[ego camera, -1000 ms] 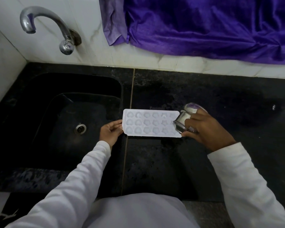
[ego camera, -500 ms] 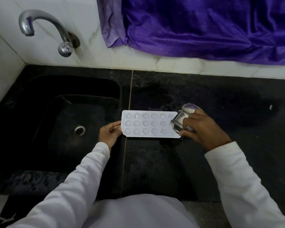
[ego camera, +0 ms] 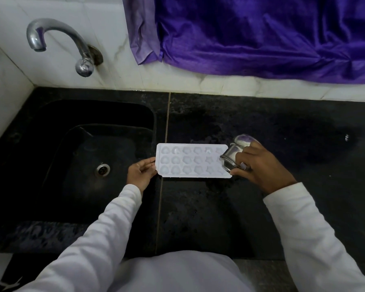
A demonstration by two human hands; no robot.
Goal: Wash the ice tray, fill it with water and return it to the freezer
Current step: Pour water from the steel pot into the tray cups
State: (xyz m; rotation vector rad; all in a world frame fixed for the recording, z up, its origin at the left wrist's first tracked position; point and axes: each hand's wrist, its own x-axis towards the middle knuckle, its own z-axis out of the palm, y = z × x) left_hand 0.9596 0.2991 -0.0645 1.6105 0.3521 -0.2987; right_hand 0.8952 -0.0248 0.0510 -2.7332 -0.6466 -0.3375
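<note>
**Filling the ice tray from a tipped steel cup**

White ice tray lies flat on the black counter, just right of the sink; its left end sits near the counter seam beside the basin. Left hand pinches that left short edge, thumb on top, fingers curled under or alongside. Right hand is wrapped tight around a small steel cup, fingers pressed together on its wall. The cup is tipped hard toward the left, its mouth over the tray's right-end cells. No water stream is visible, and I can't tell how full the cells are; some show a glint. Tap on the wall shows no flow. Purple cloth hangs behind.

Judgement: filling step, pour under way or about to start, freezer step not done.

Risks:
- The cup mouth is wide against the small cells, so a fast pour would likely overshoot onto the counter, which already looks wet around the tray.
- Pouring only at the right end may leave the left cells short.
- The left pinch is light and at one end; lifting a full tray that way could tilt it and spill.
- A wet steel cup may slip in the grip.
</note>
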